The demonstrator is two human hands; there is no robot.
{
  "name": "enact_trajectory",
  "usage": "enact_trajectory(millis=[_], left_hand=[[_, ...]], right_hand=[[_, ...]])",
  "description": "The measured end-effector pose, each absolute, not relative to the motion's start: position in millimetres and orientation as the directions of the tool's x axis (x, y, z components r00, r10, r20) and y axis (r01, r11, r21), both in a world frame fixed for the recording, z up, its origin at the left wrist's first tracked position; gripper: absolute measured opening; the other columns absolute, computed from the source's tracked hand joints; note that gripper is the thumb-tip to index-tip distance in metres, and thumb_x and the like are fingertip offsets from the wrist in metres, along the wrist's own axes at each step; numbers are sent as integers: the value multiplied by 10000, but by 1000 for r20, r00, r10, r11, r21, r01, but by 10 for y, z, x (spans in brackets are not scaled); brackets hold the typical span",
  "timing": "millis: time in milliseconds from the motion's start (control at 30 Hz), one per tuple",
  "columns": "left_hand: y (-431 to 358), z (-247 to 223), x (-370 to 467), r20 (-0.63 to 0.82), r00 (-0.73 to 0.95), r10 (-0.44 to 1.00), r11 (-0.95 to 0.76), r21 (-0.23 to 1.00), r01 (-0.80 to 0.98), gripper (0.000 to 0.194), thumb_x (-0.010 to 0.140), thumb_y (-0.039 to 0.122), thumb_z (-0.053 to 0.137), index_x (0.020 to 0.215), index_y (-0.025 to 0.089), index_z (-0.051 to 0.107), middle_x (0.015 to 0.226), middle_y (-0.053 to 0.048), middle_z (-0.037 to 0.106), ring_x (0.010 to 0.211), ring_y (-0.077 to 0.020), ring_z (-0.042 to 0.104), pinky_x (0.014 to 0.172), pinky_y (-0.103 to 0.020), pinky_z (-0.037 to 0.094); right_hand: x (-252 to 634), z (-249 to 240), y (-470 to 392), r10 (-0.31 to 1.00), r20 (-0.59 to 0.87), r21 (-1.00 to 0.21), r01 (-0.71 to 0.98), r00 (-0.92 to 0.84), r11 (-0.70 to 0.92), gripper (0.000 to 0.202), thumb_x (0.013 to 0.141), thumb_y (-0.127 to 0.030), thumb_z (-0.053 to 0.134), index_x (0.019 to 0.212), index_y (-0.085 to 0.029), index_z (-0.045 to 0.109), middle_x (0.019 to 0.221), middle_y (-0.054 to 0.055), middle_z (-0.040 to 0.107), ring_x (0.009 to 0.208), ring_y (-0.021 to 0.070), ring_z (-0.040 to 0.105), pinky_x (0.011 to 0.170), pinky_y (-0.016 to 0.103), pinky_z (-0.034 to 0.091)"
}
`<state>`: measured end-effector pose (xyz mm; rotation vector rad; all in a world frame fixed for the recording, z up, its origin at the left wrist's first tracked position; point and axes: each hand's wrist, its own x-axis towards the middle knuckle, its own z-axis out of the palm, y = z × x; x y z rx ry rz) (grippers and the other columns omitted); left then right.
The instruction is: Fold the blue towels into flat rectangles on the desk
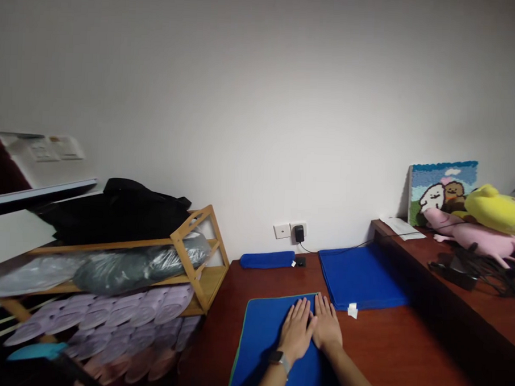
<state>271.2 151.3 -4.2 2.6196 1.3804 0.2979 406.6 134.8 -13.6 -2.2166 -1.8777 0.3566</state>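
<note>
A blue cloth (255, 341) with a green edge lies spread on the reddish-brown table (404, 359). My left hand (296, 331), with a watch on the wrist, rests flat on this cloth, its fingers stretched out. Beside it, my right hand (327, 326) lies flat near the cloth's upper right corner, fingers extended; the two hands touch or nearly touch at the thumbs. Neither hand grips anything. To the right lies a folded blue cloth (360, 277) with a white tag. A narrow, rolled or folded blue cloth (267, 259) sits at the table's back edge.
A wooden rack (206, 279) with light purple slippers (137, 310) and bagged items stands left. Behind the table, a black plug (299, 233) sits in a wall socket. The raised surface at right holds plush toys (480, 231), cables (484, 271) and a dog picture (443, 190).
</note>
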Motion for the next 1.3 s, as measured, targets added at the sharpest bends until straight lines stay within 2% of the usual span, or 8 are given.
enact_trajectory(millis=[167,333,467,733,967,1100,1233,1300], left_hand=[[1487,-53,2498,71,527,847,-530,201,824,692,1040,569,91,1625,229,240,1694,-11,245,1578,-214,192,1312,-465,189],[1582,-9,1507,16,278,960,-278,144,950,795,1011,663,136,1622,168,250,1694,-69,226,1573,-252,190,1302,-486,206],[1509,-49,1127,26,207,978,-209,140,968,864,994,702,151,1622,114,229,1704,-93,180,1580,-259,158,1302,-465,207],[1443,-49,1183,39,214,976,-218,140,966,880,994,700,102,1621,92,210,1709,-95,170,1584,-252,154,1305,-456,190],[1491,-18,1171,50,229,972,-232,72,970,859,999,680,143,1610,85,253,1697,-121,214,1577,-267,190,1295,-469,211],[1453,129,1326,62,237,970,-238,12,971,897,990,700,178,1583,40,308,1671,-170,274,1567,-284,226,1298,-479,204],[1120,114,1923,155,351,923,-370,114,922,770,1034,602,98,1623,117,206,1704,-92,195,1576,-247,195,1297,-461,225],[851,27,2276,119,484,867,-498,185,847,713,1046,566,92,1632,168,177,1708,-47,191,1576,-220,200,1294,-433,241]], right_hand=[[4063,-142,1342,985,-46,-322,931,168,-174,707,1003,-442,153,1624,-106,172,1710,37,126,1590,208,71,1287,393,55],[4046,-148,1333,980,-42,-342,919,192,-195,728,1004,-482,125,1624,-102,146,1715,30,118,1590,206,78,1291,392,49],[4031,-141,1326,981,-46,-305,932,189,-194,723,1003,-467,142,1621,-91,147,1715,38,126,1590,216,79,1290,399,41],[3973,-15,1047,987,21,-298,943,160,-146,667,1007,-382,172,1610,-109,249,1705,52,185,1585,224,118,1292,422,74],[3955,-90,466,990,-61,-327,934,130,-143,724,1012,-513,140,1619,-119,162,1706,25,130,1585,203,97,1300,410,82],[3945,-143,450,991,-31,-366,921,132,-135,728,1009,-525,157,1615,-124,175,1701,26,145,1582,210,113,1303,417,88],[3951,-159,497,992,-22,-364,923,128,-127,720,1008,-507,157,1610,-113,175,1699,36,151,1582,217,116,1302,425,90],[3967,-147,481,995,-26,-341,934,98,-101,703,1009,-481,163,1610,-118,189,1699,47,150,1583,221,107,1299,434,84]])
